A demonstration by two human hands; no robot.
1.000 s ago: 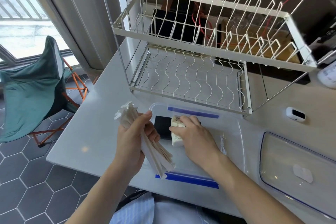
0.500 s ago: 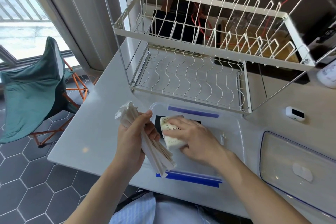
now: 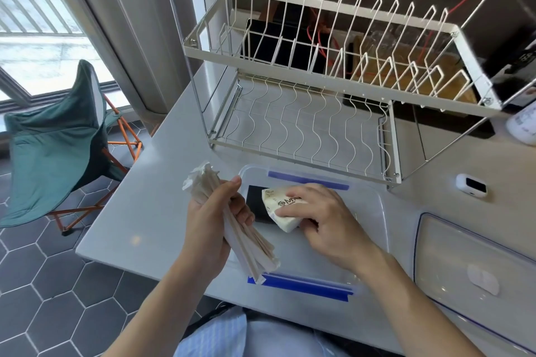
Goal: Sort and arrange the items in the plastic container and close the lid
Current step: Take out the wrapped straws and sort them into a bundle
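Observation:
A clear plastic container [image 3: 374, 211] with blue clips lies on the white table in front of me. My left hand [image 3: 208, 229] grips a bundle of paper-wrapped chopsticks [image 3: 246, 243] over the container's left edge. Inside the container, my right hand [image 3: 322, 220] presses a white printed packet [image 3: 282, 209] that lies tilted on a flat black item [image 3: 256, 203]. The container's clear lid [image 3: 475, 278] rests upside down on the table to the right.
A two-tier white wire dish rack [image 3: 304, 124] stands just behind the container. A small white device [image 3: 471, 185] sits to the rack's right and a white bottle [image 3: 522, 124] at the far right. A green folding chair [image 3: 55, 148] stands on the floor to the left.
My right hand has turned the white packet from upright to lying tilted across the black item and shifted slightly right. The left hand with the chopsticks has stayed still.

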